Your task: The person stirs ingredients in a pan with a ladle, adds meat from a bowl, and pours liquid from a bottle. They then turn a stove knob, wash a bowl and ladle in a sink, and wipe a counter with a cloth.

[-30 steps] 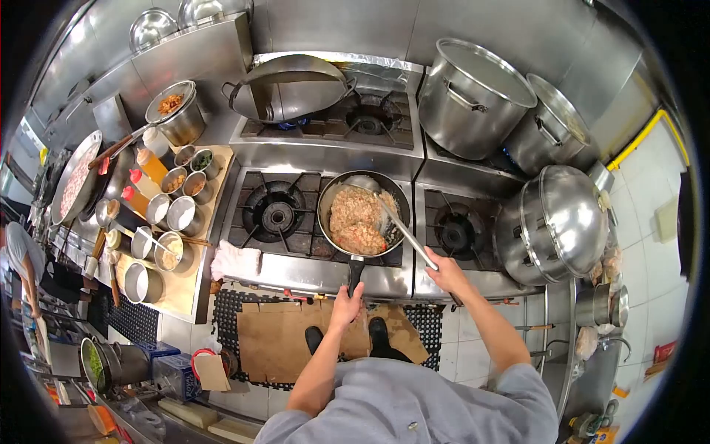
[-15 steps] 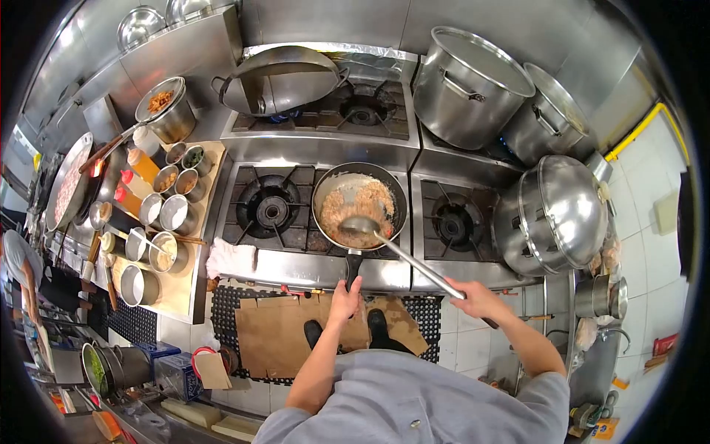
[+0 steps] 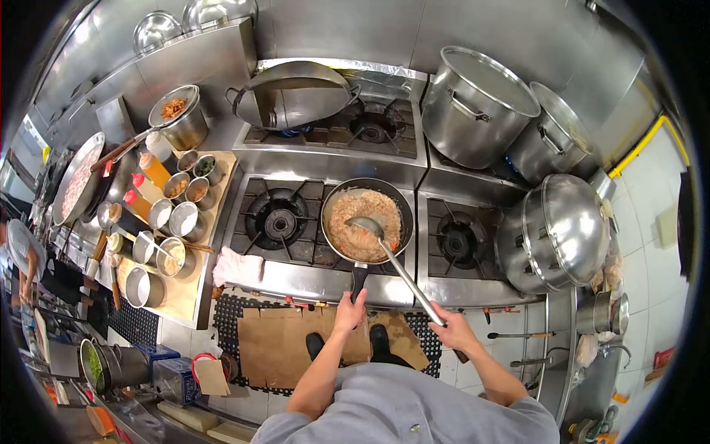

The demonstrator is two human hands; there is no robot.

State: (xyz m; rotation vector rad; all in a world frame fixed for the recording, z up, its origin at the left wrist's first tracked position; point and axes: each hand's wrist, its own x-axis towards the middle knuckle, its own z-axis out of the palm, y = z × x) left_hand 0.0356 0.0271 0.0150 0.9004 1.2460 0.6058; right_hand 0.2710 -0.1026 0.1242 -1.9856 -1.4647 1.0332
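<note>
A black-handled frying pan (image 3: 358, 277) sits on a front burner, filled with a pinkish-orange, grainy food (image 3: 355, 214). My left hand (image 3: 350, 311) is wrapped round the end of the pan's handle. In my right hand (image 3: 453, 329) is the shaft of a long metal ladle (image 3: 410, 283), which slants up to the left. The ladle's bowl lies on the food near the middle of the pan. The food is spread over most of the pan's base.
A large wok (image 3: 296, 100) stands on the back burner, with tall pots (image 3: 473, 111) to its right. A domed steel vessel (image 3: 555, 233) is at the right. Small containers (image 3: 144, 286) and sauce bottles line the left counter near a folded cloth (image 3: 238, 268). Another person (image 3: 33, 259) stands far left.
The ladle's bowl has moved up towards the pan's middle, and my right hand has come down and left. The food is now spread more evenly. The whole view has shifted slightly.
</note>
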